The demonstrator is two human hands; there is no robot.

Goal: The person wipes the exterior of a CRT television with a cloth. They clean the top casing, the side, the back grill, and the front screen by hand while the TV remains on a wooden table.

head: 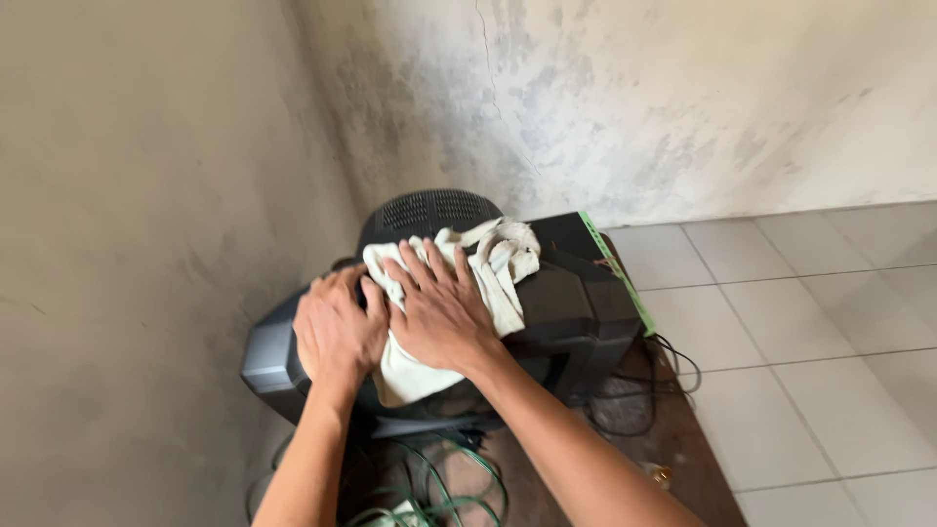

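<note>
Head view: right hand [441, 310] lies flat, fingers [422, 262] spread and unclenched, palm pressing a cream cloth [493, 262] onto the top of a black television [576, 293]. Left hand [337, 327] rests just beside it, touching it, fingers loosely curled over the cloth's left edge and the set's rounded back, gripping nothing firmly. Bunched folds of cloth sit beyond the fingertips, toward the vented hump [429, 210]. Green strip [617, 273] runs along the set's right edge. Black cables [664, 376] and green wires [444, 488] lie below, on a dark stand [683, 449]. Stained walls [146, 195] meet behind; pale floor tiles [830, 322] spread to the right.
</note>
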